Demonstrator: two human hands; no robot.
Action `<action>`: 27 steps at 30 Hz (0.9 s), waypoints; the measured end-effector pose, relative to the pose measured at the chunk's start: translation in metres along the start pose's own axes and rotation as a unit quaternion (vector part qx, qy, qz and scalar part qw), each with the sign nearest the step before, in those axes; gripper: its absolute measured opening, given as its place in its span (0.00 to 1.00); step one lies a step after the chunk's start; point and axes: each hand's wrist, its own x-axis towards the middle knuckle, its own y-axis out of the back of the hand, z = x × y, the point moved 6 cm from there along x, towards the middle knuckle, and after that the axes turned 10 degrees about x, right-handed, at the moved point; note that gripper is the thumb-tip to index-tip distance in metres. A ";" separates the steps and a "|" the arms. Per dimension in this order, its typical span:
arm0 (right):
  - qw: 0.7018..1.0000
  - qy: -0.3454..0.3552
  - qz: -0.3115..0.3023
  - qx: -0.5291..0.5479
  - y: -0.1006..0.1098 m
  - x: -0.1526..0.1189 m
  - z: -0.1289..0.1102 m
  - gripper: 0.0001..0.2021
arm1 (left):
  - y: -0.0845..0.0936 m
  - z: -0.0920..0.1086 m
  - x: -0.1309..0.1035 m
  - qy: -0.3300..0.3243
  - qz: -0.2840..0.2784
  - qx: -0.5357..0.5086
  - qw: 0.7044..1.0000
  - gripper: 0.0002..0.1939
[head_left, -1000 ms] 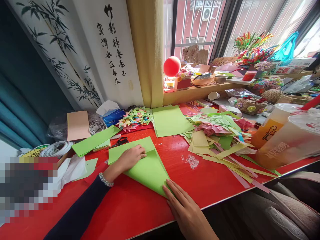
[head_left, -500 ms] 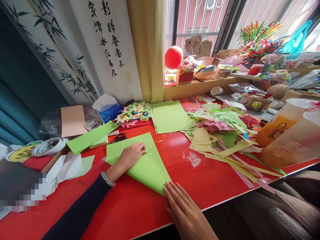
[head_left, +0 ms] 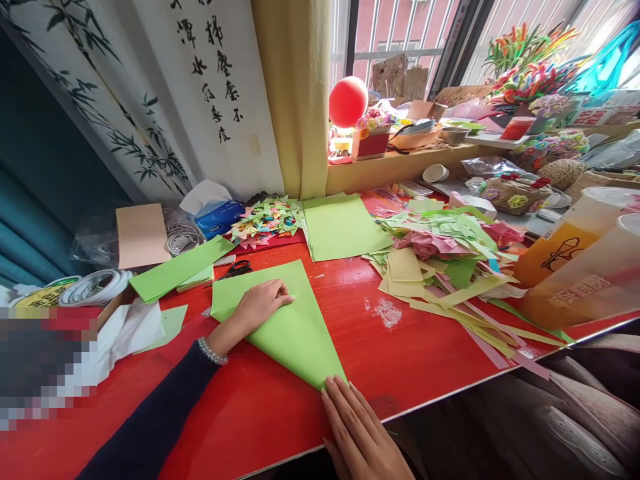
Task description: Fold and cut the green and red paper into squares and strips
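Observation:
A folded sheet of light green paper lies on the red table, its pointed corner toward me. My left hand rests on the upper left part of the sheet, palm down with the fingers loosely bent. A beaded bracelet circles that wrist. At the near corner, my right hand lays its straight fingers on the paper's lower edge. Black scissors lie just behind the sheet, partly covered by other paper. Further back is a stack of uncut green sheets.
Paper strips are heaped on the right, beside two plastic cups of orange drink. Small folded paper pieces and a blue tissue pack stand at the back. Tape rolls lie left. The table's edge runs close to my right hand.
My right fingertips have shifted slightly left along the paper's near corner, leaving its tip showing. The left hand stays on the sheet. The camera view has tilted a little downward.

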 end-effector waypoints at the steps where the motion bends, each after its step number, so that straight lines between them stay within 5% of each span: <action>1: 1.000 0.002 0.002 0.001 0.000 -0.001 -0.001 0.17 | 0.000 0.000 0.000 -0.003 0.000 -0.003 1.000 0.11; 27: 1.000 -0.016 0.008 -0.008 -0.001 0.000 -0.004 0.17 | -0.001 -0.001 -0.001 0.011 0.004 0.006 1.000 0.11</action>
